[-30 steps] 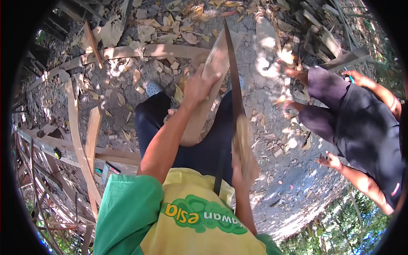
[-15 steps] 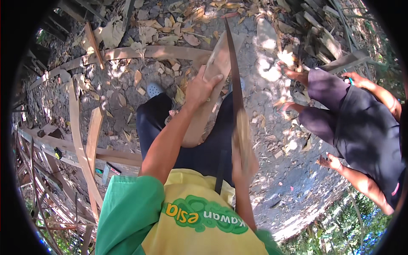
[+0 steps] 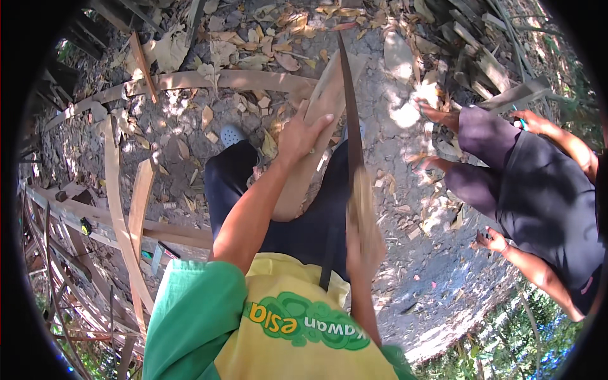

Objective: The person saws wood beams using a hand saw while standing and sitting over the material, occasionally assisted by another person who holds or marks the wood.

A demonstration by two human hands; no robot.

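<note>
A wooden board [image 3: 296, 183] slants away from my lap, its near end resting between my thighs. My left hand [image 3: 301, 135] is closed round its edges, thumb on the right side. Along the board's right edge runs the dark, tapering blade of a handsaw [image 3: 352, 120], its tip pointing away from me. My right hand [image 3: 366, 250] is wrapped round the saw's pale wooden handle [image 3: 362, 206], close to my right thigh, and is smeared by motion. Whether the teeth are inside a cut I cannot tell.
Another person [image 3: 544, 177] in dark clothes sits close on the right. Long planks [image 3: 112, 171] and a thick beam [image 3: 183, 233] lie to my left, with a tape measure [image 3: 86, 226] and a small square [image 3: 158, 254]. Scrap timber [image 3: 491, 66] is heaped at the far right. Dry leaves litter the ground.
The saw has shifted slightly toward me along the board. My left hand keeps its hold on the board, and the other person has hardly moved.
</note>
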